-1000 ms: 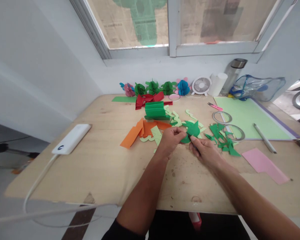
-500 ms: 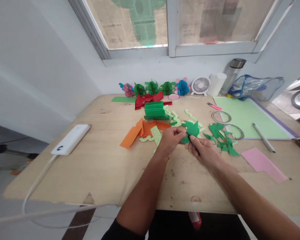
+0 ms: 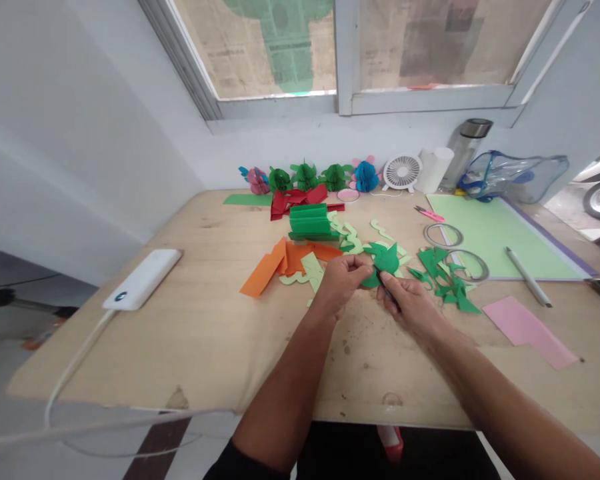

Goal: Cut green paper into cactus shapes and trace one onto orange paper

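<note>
My left hand [image 3: 344, 280] is closed in a pinch at the edge of a green paper cutout [image 3: 386, 259], which has a rounded body and pointed tips. In my right hand [image 3: 408, 300] is a slim black tool [image 3: 390, 291], its front end against the near edge of the cutout. My fingers cover most of the tool, so its exact kind does not show. Light green wavy paper strips [image 3: 349, 237] lie just beyond my hands. Dark green paper scraps [image 3: 450, 283] are scattered to the right of my right hand.
Left of my hands lie orange paper pieces [image 3: 265, 270]; beyond are a pleated green paper [image 3: 309, 223] and red paper [image 3: 297, 199]. Pink snips [image 3: 430, 214], tape rolls [image 3: 444, 235], a marker [image 3: 528, 277] and pink paper [image 3: 527, 330] are rightward. A corded power bank [image 3: 143, 280] lies left.
</note>
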Available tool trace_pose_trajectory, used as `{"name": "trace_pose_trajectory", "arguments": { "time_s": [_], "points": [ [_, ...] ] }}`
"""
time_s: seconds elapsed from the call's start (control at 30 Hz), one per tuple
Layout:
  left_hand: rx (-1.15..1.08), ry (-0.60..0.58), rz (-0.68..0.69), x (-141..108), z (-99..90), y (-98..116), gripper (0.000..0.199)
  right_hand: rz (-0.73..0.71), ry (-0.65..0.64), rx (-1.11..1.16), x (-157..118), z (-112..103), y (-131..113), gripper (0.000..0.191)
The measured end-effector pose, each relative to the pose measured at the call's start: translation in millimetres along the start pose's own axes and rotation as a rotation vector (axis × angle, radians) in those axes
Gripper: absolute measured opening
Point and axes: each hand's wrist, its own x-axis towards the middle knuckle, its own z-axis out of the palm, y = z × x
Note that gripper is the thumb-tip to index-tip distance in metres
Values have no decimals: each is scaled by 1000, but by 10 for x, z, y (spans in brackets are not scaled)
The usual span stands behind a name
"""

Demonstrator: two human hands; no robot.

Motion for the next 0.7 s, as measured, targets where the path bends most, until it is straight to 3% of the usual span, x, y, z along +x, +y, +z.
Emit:
{"name": "trace_pose_trajectory", "arguments": {
  "time_s": [0.33, 0.53, 0.7],
  "points": [
    [-18, -41, 6, -2, -6, 0, 19, 20, 14, 18, -4, -20, -43, 50],
    [-47, -69, 6, 10, -6, -54, 30, 19, -5, 22, 7, -50, -7, 53],
    [-103, 34, 64, 62, 17, -143, 36, -87, 76, -34, 12, -90, -30, 53]
  ]
}}
